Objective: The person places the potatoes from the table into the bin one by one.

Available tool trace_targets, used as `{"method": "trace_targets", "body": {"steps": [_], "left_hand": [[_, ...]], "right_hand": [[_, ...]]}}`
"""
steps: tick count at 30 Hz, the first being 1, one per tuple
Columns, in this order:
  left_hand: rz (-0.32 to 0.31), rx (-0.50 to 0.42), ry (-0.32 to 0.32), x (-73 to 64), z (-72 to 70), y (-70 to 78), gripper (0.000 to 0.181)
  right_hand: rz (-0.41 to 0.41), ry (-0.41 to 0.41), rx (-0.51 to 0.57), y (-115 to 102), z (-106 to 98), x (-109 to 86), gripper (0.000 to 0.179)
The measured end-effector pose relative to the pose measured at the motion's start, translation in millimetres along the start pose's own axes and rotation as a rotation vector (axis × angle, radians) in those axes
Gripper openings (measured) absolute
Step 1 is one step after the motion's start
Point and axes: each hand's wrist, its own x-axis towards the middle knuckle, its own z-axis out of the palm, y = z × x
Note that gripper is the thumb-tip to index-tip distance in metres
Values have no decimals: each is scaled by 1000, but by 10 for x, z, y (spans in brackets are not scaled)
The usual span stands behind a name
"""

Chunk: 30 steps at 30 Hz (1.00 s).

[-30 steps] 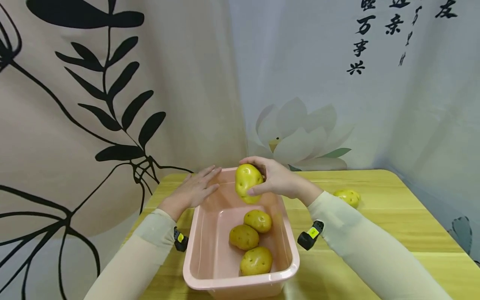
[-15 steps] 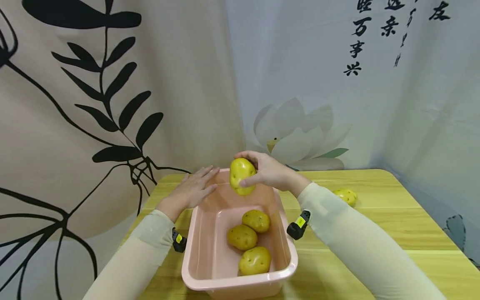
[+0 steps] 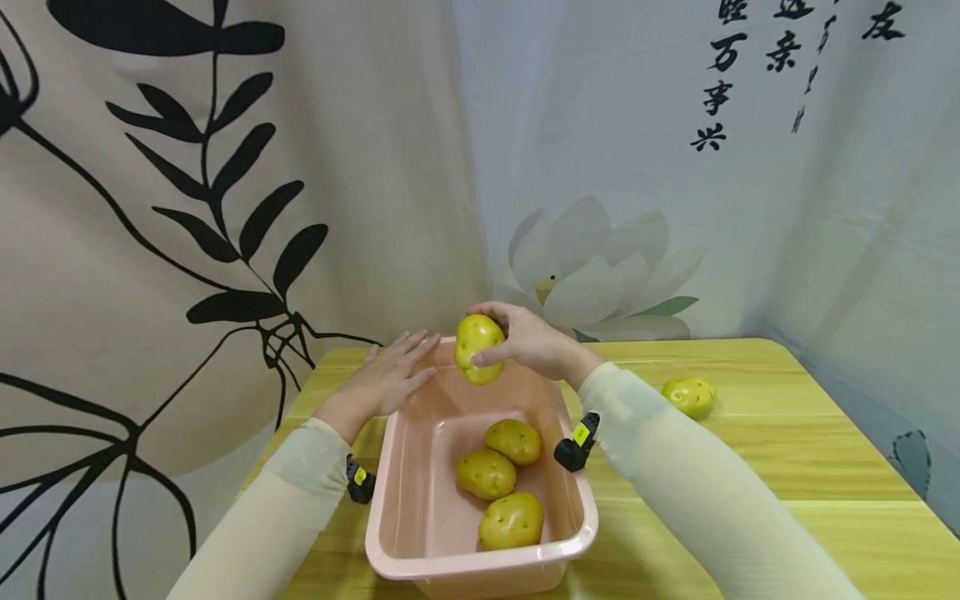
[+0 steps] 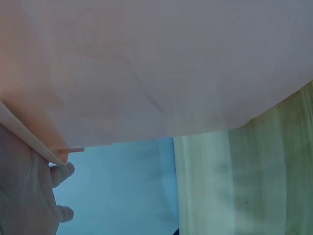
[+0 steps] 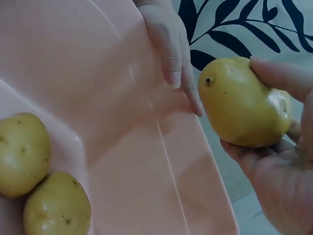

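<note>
My right hand (image 3: pixel 528 342) grips a yellow potato (image 3: pixel 477 350) above the far end of a pink plastic basin (image 3: pixel 408 572). In the right wrist view the thumb lies over the top of that potato (image 5: pixel 242 105) and the fingers curl beneath it. Resting along the basin's far left rim is my left hand (image 3: pixel 382 383), its fingers fairly straight. The left wrist view has the basin's outer wall (image 4: pixel 161 73) and part of the left hand (image 4: pixel 24 186) against the rim. On the basin floor lie three potatoes: a far one (image 3: pixel 513 442), a middle one (image 3: pixel 486 474) and a near one (image 3: pixel 512 521).
Another potato (image 3: pixel 688 397) lies on the wooden table (image 3: pixel 750 467), to the right of the basin and beyond my right forearm. Behind the table hangs a printed curtain (image 3: pixel 390 167). Each wrist wears a small black camera (image 3: pixel 576 442).
My right hand, holding the potato, has moved left and slightly up above the basin's far end. The left hand and the potatoes in the basin stay where they were.
</note>
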Motion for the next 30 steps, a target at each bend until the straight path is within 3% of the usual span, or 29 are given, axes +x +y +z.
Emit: {"method": "trace_targets", "body": {"steps": [9,16,23,26,30], "left_hand": [[-5,45,-3,6,4,-3,60],[-2,34,-2,-3,-6,24,61],[-10,24,3,-22,-32,56,62],[-17,20,-4,-23,-29,60,62],[-13,17,-1,-22,-12,52,62]], "right_hand": [[30,26,22,172,77,111,74],[70,2,-10,313,149,133,74],[94,6,-185,356,167,129,77],[80,-24,-226,369,167,121,80],[48,-136,-228,388,176,120,77]]}}
